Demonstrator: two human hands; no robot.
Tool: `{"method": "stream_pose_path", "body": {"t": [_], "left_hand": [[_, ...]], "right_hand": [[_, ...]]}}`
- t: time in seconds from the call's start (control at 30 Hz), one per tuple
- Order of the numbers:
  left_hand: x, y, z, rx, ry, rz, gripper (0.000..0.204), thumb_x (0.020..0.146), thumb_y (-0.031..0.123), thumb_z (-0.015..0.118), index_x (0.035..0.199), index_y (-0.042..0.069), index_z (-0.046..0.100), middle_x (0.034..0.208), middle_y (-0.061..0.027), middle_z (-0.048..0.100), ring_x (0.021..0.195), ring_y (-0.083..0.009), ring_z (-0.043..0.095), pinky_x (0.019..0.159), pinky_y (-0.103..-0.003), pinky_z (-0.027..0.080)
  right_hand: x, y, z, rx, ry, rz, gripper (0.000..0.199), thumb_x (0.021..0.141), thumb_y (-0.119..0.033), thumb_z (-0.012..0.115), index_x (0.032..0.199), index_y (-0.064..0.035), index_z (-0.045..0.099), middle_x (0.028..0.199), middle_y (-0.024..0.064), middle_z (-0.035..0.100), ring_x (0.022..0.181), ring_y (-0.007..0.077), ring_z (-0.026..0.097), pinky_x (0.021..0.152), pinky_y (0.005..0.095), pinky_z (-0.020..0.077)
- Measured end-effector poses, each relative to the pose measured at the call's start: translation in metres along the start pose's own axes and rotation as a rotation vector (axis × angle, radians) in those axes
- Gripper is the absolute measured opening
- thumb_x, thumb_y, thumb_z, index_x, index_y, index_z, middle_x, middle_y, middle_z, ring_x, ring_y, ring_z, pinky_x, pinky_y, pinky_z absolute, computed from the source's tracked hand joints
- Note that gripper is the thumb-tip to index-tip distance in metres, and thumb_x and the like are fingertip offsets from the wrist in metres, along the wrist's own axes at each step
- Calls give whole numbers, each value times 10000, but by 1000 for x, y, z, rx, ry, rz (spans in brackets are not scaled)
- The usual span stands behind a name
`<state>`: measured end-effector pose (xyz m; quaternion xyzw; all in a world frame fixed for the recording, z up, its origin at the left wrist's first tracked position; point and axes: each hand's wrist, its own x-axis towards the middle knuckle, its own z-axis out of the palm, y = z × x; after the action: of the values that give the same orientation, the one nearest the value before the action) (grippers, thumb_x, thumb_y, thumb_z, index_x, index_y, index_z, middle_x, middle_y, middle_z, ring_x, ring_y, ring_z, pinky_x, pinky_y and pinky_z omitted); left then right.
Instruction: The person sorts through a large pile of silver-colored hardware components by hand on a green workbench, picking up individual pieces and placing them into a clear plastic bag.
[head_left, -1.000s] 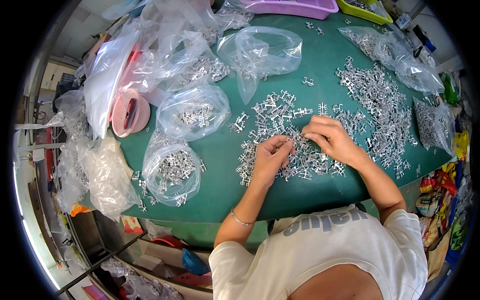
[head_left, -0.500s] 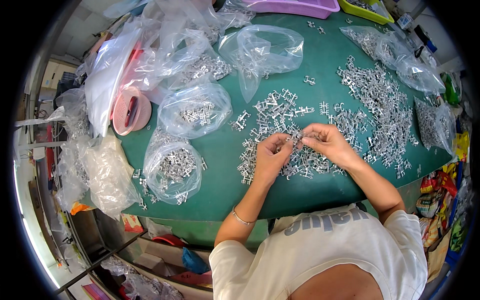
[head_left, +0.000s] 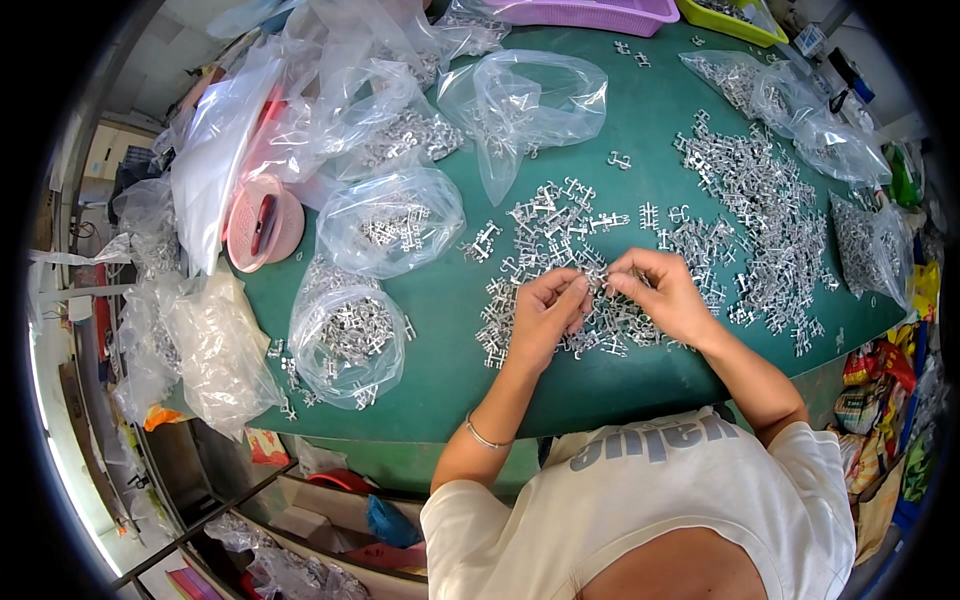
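Silvery metal parts (head_left: pixel 560 270) lie heaped under our fingers; our left hand (head_left: pixel 545 315) and right hand (head_left: pixel 660 295) pinch one small part (head_left: pixel 597 284) between them.

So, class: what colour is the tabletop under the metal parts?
Dark green tabletop, clearest in the head view.

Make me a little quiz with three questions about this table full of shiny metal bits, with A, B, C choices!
1. Where is the pink tape roll?
A. left part of the table
B. on the purple basket
C. under the hands

2. What colour is the table?
A. red
B. green
C. white

3. What are the hands doing?
A. lying flat and apart
B. both in one bag
C. together, pinching small metal parts

Answers: 1 A, it sits among the plastic bags on the left. 2 B, the bare top is green. 3 C, the left hand and right hand meet over the metal parts.
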<state>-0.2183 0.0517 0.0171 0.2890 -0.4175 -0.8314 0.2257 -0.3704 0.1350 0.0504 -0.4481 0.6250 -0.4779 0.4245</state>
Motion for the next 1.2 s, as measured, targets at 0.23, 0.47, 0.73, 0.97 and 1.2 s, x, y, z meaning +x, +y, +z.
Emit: {"method": "stream_pose_path", "body": {"t": [0.23, 0.47, 0.73, 0.97, 1.2], "left_hand": [[1, 2, -5, 90, -119, -51, 132, 874, 89, 530, 817, -18, 583, 613, 5, 510, 475, -30, 380, 424, -186, 298], [-3, 4, -9, 384, -141, 85, 122, 834, 65, 574, 791, -47, 597, 627, -1, 544, 557, -43, 457, 501, -206, 370], [-5, 7, -4, 46, -85, -51, 103, 837, 52, 579, 880, -32, 621, 670, -38, 590, 496, -48, 448, 431, -184, 350], [-2, 5, 0, -65, -113, -100, 105, 852, 71, 568, 883, -21, 608, 699, -43, 589, 462, -32, 403, 400, -179, 314], [-2, 2, 0, 94, -106, -118, 105, 854, 78, 563, 874, -15, 607, 681, -27, 585, 468, -25, 399, 416, -178, 314]], "right_hand": [[1, -8, -7, -84, -50, -55, 102, 835, -68, 574, 841, 31, 598, 729, 51, 609, 711, 88, 544, 635, 246, 430], [6, -19, -23, 61, -193, 111, 86, 810, -49, 596, 826, 26, 636, 671, 45, 614, 642, 89, 548, 587, 256, 432], [4, -19, -22, -8, -172, 59, 97, 821, -30, 586, 868, 37, 638, 733, 62, 632, 692, 95, 566, 631, 241, 445], [-5, -9, -4, 292, 57, 168, 111, 842, -21, 567, 891, 53, 634, 800, 69, 638, 742, 98, 577, 683, 243, 463], [-9, 10, 4, 260, 165, -72, 124, 856, -59, 564, 953, 14, 588, 764, 37, 610, 668, 67, 546, 586, 191, 419]]}}
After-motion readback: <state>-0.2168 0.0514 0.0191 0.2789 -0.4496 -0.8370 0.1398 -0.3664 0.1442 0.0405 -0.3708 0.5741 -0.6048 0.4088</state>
